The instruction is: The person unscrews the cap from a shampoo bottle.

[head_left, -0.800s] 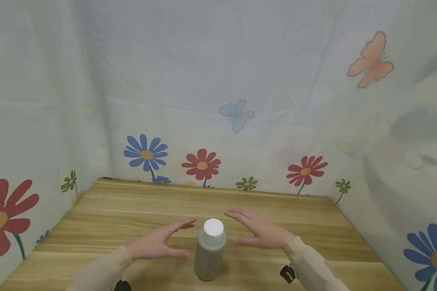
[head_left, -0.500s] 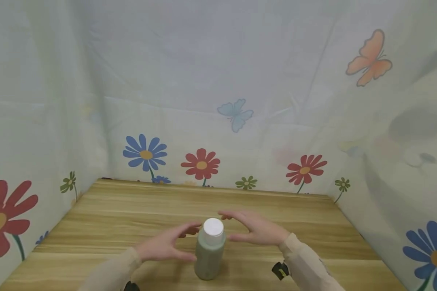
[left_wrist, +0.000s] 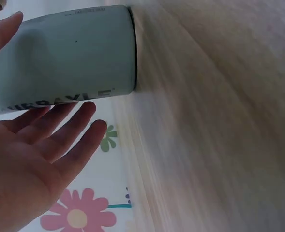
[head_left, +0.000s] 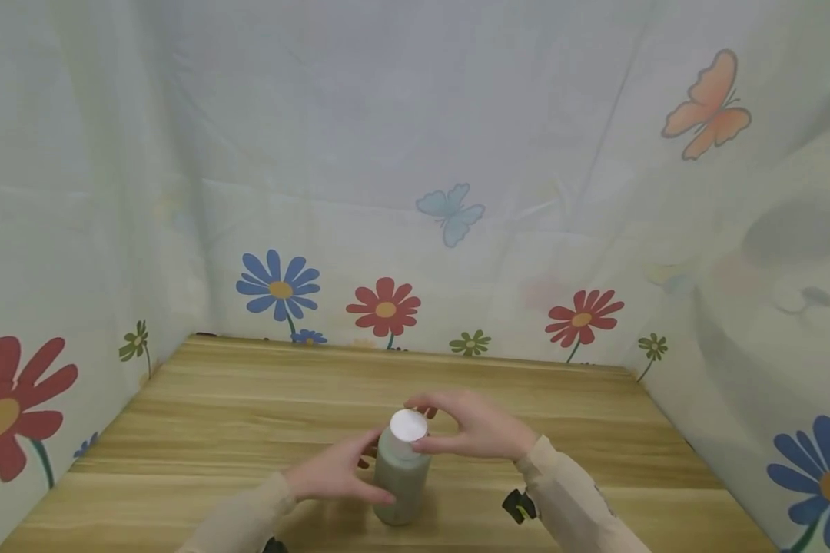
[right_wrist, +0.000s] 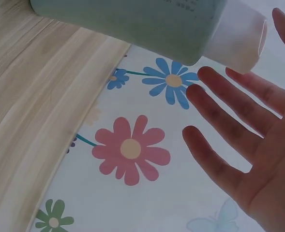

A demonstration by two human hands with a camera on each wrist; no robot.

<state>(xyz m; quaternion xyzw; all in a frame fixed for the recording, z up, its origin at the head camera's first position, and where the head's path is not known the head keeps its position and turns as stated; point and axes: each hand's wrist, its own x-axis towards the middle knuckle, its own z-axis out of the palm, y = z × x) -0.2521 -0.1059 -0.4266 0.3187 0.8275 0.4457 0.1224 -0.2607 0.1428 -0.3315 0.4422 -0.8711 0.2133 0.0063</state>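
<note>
A green-grey bottle [head_left: 401, 480] with a white cap [head_left: 409, 425] stands upright on the wooden table, dark lettering on its side. My left hand [head_left: 335, 468] reaches around the bottle's body from the left, thumb in front and fingers behind. In the left wrist view its fingers [left_wrist: 79, 130] are extended, tips close by the lettered side of the bottle [left_wrist: 74, 55]. Around the cap comes my right hand [head_left: 477, 426] from the right, its thumb in front and index finger behind. The right wrist view shows those fingers [right_wrist: 234, 118] spread and nearly straight beside the cap [right_wrist: 236, 36].
The wooden tabletop [head_left: 283, 384] extends behind the bottle to a white cloth backdrop [head_left: 360, 153] printed with flowers and butterflies. Cloth also hangs along the left and right sides. A black band piece [head_left: 519, 505] sits under the right sleeve.
Both hands have moved inward toward the bottle, left toward its body, right toward the cap. The bottle stays standing in the same place.
</note>
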